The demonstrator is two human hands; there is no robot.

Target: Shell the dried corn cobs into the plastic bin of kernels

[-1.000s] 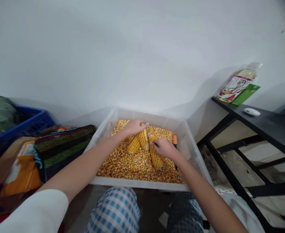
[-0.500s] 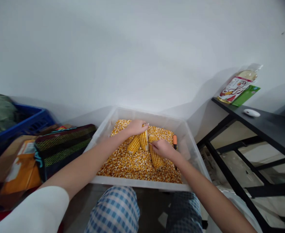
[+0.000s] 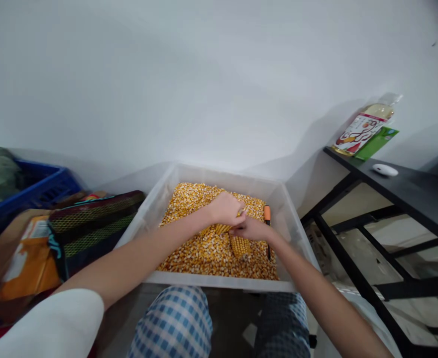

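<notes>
Checked trousers (image 3: 172,318) at the bottom of your view, and right ahead, the action: corn cob (image 3: 240,247) lying on the maize kernels (image 3: 200,253), long axis running roughly toward you, upper end tucked beneath your right hand (image 3: 252,229), the nearer hand to it! Those fingers (image 3: 237,231) are narrow, drawn close together, resting at the cob's top; grip or mere touch, you can't tell from here. Your left hand (image 3: 224,209) sits just beyond, fingers closed up, over a second cob (image 3: 222,228), mostly hidden. Orange-handled tool (image 3: 267,214) just to the right, inside the translucent plastic tub (image 3: 219,282). Further out, blue crate (image 3: 43,186) left, black table (image 3: 409,191) right, bottle (image 3: 366,127) beyond it.
</notes>
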